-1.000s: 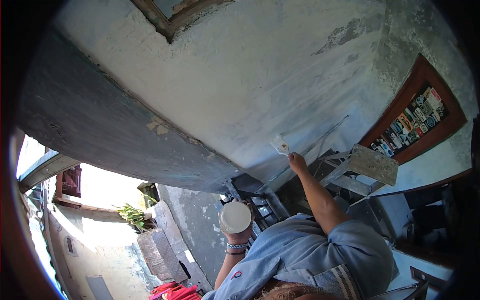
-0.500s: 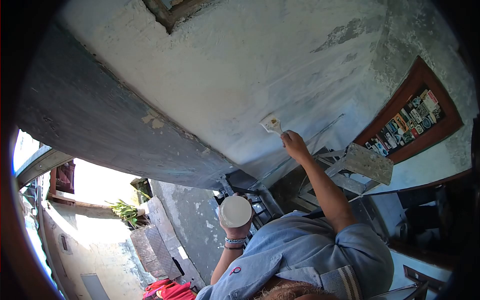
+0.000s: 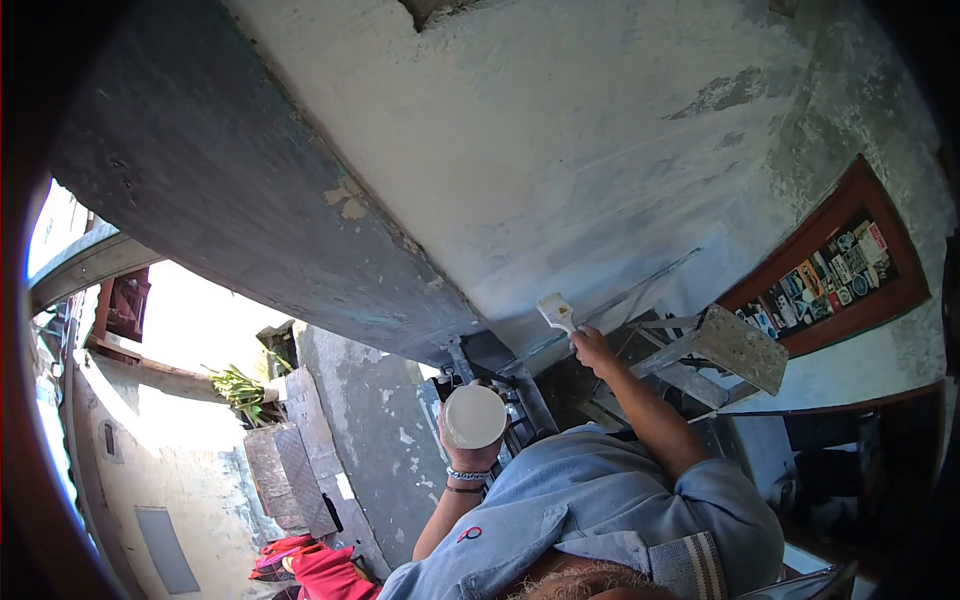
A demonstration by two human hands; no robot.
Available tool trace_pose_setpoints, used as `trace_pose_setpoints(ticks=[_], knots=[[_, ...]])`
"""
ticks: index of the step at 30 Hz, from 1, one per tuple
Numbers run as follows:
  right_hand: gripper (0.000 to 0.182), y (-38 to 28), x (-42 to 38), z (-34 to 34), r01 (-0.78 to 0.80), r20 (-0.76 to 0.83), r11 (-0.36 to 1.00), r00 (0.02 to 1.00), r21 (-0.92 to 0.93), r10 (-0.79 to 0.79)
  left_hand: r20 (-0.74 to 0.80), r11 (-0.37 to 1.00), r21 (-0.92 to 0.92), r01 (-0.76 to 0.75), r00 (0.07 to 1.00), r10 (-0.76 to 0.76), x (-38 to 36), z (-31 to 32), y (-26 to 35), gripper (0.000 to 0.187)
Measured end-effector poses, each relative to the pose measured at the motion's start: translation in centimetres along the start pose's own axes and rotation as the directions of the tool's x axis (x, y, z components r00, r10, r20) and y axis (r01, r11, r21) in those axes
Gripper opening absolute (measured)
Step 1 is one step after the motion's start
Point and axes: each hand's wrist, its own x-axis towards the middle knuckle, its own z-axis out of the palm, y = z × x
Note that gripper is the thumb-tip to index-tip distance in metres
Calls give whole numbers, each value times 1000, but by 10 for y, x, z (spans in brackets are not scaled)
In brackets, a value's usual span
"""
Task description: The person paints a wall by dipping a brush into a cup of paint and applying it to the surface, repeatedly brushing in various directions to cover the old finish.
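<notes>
A wide, pale-handled paintbrush (image 3: 557, 312) is gripped by its handle in my right hand (image 3: 594, 352), the arm stretched forward and the brush head overlapping the lower part of the whitish wall (image 3: 500, 170). My left hand (image 3: 468, 456), with bracelets at the wrist, is wrapped around a round white container (image 3: 475, 417) in front of my chest. The container's top faces me and looks pale all over; most of my left fingers are hidden beneath or behind it.
A paint-spattered stepladder (image 3: 735, 350) stands beside my right forearm. Beyond it is a brown-framed panel covered in stickers (image 3: 825, 275). A dark grey band (image 3: 230, 200) borders the wall on the left. Lower left are a plant (image 3: 243, 393) and red cloth (image 3: 325, 570).
The paintbrush and my right hand have moved slightly down and to the right in view. My left hand still holds the container. The whole view has shifted a little.
</notes>
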Motion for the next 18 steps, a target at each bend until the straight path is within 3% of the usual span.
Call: trace_pose_setpoints(ticks=[1, 4, 6, 9, 11, 12, 16, 18], knots=[[21, -12, -3, 11, -103, 66, 992, 993, 79, 98, -10, 1000, 5, -13, 1000, 13, -1, 0, 0, 69], [20, -64, -6, 38, 0, 89, 995, 996, 98, -9, -43, 1000, 11, -28, 999, 28, -2, -2, -2, 65], [20, -103, -1, 53, 370, -7, 929, 929, 5, -370, -69, 1000, -2, -11, 998, 11, -1, -9, -2, 66], [19, -178, -50, 46, 453, 29, 887, 889, 89, -457, -64, 1000, 4, -24, 998, 24, 0, -10, 0, 66], [22, -205, -81, 30, 401, 71, 902, 907, 161, -415, -43, 1000, -18, -11, 999, 10, 1, -5, 1, 67], [23, -214, -96, 23, 369, 97, 909, 915, 193, -391, -36, 999, -32, -4, 999, 3, 1, -4, 1, 67], [23, -225, -108, 30, 592, -35, 754, 792, 283, -609, -18, 1000, -20, 18, 1000, -18, 6, 0, 2, 67], [25, -198, -75, 43, 583, -40, 765, 802, 275, -596, -27, 1000, 9, 27, 999, -27, 7, 0, 3, 67]])
